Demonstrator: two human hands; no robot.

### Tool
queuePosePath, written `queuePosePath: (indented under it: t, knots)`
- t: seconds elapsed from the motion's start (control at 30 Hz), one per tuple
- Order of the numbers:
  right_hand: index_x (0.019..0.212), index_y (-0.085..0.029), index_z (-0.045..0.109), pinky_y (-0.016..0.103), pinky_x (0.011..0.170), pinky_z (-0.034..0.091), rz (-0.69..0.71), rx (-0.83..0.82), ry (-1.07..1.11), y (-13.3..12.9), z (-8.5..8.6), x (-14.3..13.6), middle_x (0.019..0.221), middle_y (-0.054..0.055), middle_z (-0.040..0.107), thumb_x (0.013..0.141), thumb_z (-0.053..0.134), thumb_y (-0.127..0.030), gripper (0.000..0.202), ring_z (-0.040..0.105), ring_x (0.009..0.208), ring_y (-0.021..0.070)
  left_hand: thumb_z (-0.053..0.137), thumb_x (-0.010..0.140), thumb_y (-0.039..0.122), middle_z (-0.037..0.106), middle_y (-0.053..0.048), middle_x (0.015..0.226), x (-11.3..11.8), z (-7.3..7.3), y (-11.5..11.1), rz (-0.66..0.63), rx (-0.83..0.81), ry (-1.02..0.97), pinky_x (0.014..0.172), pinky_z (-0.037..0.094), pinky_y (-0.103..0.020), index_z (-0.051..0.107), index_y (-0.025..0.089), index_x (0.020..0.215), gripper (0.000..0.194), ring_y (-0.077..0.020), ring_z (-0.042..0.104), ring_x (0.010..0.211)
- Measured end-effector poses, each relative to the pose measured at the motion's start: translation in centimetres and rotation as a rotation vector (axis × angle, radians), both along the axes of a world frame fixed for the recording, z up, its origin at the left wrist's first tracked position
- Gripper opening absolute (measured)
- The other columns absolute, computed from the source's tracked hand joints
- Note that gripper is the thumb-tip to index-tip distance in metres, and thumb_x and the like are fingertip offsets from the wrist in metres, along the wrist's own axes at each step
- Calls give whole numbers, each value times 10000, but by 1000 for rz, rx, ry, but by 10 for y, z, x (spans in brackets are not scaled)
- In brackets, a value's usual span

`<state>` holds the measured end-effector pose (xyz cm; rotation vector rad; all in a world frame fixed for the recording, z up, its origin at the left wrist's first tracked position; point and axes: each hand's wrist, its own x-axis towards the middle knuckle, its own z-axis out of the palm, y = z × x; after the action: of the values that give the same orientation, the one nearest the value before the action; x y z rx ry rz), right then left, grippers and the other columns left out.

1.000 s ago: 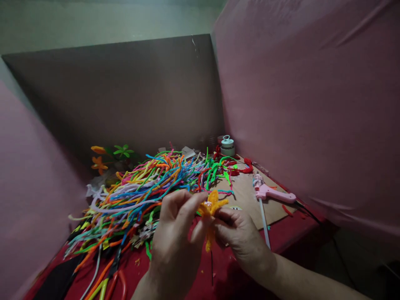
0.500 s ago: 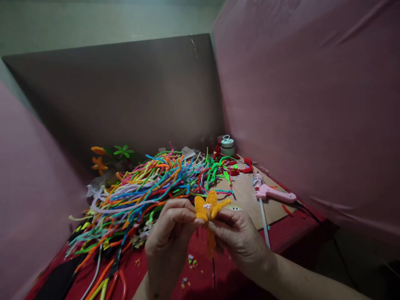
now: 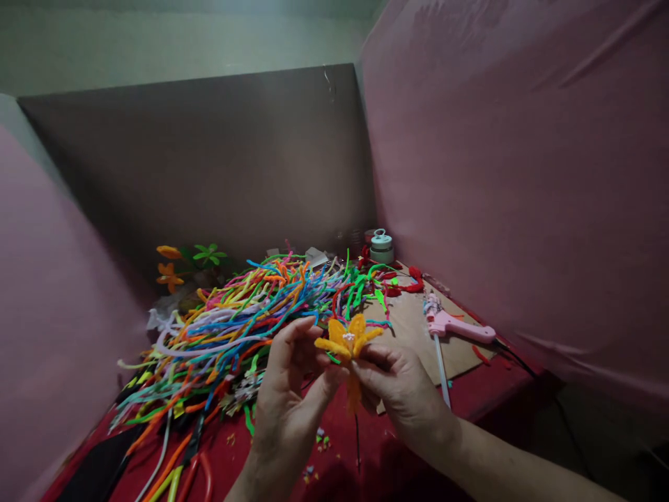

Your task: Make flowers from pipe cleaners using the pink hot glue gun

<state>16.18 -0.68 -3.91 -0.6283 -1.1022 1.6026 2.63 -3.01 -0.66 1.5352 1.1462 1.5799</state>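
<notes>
An orange-yellow fuzzy flower (image 3: 347, 337) with a small pale centre is held up above the red table cover, its petals spread. A thin dark stem runs down below it. My right hand (image 3: 405, 390) pinches the flower's base from the right. On the other side, my left hand (image 3: 295, 397) has its fingers parted, the thumb tip close to the base; whether it touches is hard to tell. A bit of green shows beneath the left petal.
Many coloured pipe cleaners (image 3: 235, 314) are heaped at the left. A pink glue gun (image 3: 463, 326) rests on brown cardboard (image 3: 412, 328) at the right, near a pale green jar (image 3: 381, 247). Scissors (image 3: 191, 467) lie at the front left. Small scraps dot the red cover (image 3: 334, 481).
My left fingers have opened away from the left petal they were pinching. That petal now sticks out to the left. My right hand still holds the base.
</notes>
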Motion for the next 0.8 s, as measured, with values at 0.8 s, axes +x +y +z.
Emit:
queuePosePath:
  t: [0.8]
  knots:
    - [908, -113, 700, 191, 424, 337, -259, 320, -834, 89, 39, 40, 536, -11, 556, 816, 520, -268, 255, 423, 431, 63, 589, 772, 389, 589, -9, 566, -1, -1, 29, -222, -360, -186, 456, 374, -202, 597, 142, 665, 270, -101, 509, 478]
